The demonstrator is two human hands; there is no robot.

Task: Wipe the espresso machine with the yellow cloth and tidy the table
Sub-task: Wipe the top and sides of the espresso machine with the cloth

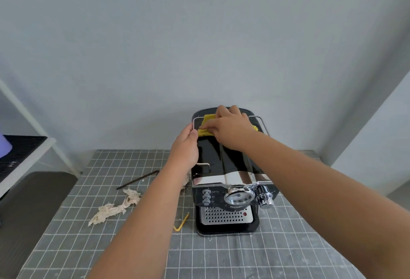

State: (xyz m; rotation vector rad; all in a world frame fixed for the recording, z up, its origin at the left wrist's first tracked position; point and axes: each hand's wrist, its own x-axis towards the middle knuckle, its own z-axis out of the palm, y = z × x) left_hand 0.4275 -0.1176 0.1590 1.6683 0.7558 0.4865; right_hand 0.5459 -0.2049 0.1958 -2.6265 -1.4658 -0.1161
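Espresso machine (230,167): taken as the landmark; stood on the grey gridded tablecloth (221,256), its front panel turned toward the viewer.
Yellow cloth (206,126): laid crumpled on the rear of the machine's top, inside the thin wire rail (258,118).
Right hand (229,126): spread flat over the cloth, fingers extended and pressed down, nothing clasped.
Left hand (186,145): wrapped round the left edge of the machine's top, thumb over the rail, so the body is steadied.
Step in hand: the top is judged to be under wiping; little of the tidying appears done.
How it is best done: even pressure should be kept, strokes drawn from back to front, the cloth guided along the rail's corners, and the brace held so the machine is not slid.
Surfaces: glossy black top, smears likely shown easily; mirrored chrome band, round gauge and knob at the front; perforated metal drip tray below.
Left of the machine: a crumpled beige tissue (115,208), a dark bent rod (138,178), a small yellow bent piece (182,222), and pale crumbs.
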